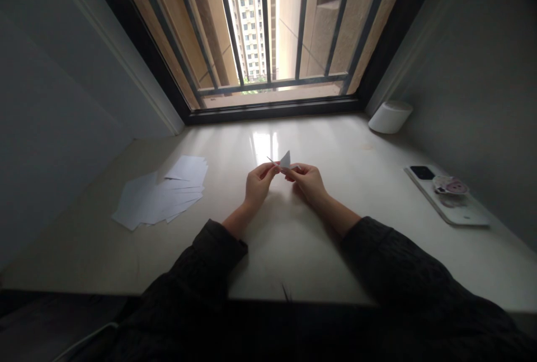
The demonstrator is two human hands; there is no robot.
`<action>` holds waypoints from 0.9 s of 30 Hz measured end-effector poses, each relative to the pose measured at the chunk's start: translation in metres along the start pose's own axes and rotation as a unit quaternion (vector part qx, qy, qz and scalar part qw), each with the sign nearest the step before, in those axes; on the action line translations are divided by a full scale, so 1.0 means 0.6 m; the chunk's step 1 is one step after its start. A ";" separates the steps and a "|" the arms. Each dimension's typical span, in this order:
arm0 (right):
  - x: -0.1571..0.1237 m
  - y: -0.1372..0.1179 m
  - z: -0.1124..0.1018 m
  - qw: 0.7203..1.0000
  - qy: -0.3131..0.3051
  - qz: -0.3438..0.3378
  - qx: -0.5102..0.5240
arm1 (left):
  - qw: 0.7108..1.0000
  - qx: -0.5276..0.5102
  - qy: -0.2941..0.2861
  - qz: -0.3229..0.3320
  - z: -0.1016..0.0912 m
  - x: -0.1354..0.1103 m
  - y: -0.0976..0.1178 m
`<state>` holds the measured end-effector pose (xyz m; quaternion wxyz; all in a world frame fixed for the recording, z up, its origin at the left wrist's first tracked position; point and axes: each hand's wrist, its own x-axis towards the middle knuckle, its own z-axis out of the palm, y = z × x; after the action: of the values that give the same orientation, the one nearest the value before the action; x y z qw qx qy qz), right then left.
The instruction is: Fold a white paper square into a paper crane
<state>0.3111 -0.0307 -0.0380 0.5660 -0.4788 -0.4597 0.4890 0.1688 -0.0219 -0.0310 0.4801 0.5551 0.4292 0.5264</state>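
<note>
A small folded piece of white paper (286, 160) is held just above the pale sill-like table (293, 239), in the middle of the view. My left hand (259, 182) pinches its left side with thumb and fingertips. My right hand (307, 181) pinches the right side, fingers curled round it. Both hands sit close together, with dark sleeves running back toward me. The paper's pointed corner sticks up between the fingertips.
A loose stack of white paper sheets (161, 195) lies to the left. On the right lies a white phone (448, 201) with a round pink grip. A white cylinder (390, 116) lies in the far right corner. A barred window (268, 43) runs behind the table.
</note>
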 end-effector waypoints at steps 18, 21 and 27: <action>0.011 0.006 -0.013 0.990 0.064 -0.106 -0.064 | 0.987 0.158 -0.001 0.033 -0.018 0.009 -0.021; 0.011 0.011 -0.014 0.988 0.061 -0.117 -0.075 | 0.983 0.181 0.003 0.036 -0.020 0.010 -0.022; 0.014 0.015 -0.018 0.979 0.025 -0.134 -0.151 | 0.953 0.294 0.009 0.067 -0.022 0.006 -0.009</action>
<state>0.3216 -0.0231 -0.0477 0.5588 -0.5050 -0.5742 0.3209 0.1561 -0.0165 -0.0358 0.2556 0.6945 0.5310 0.4127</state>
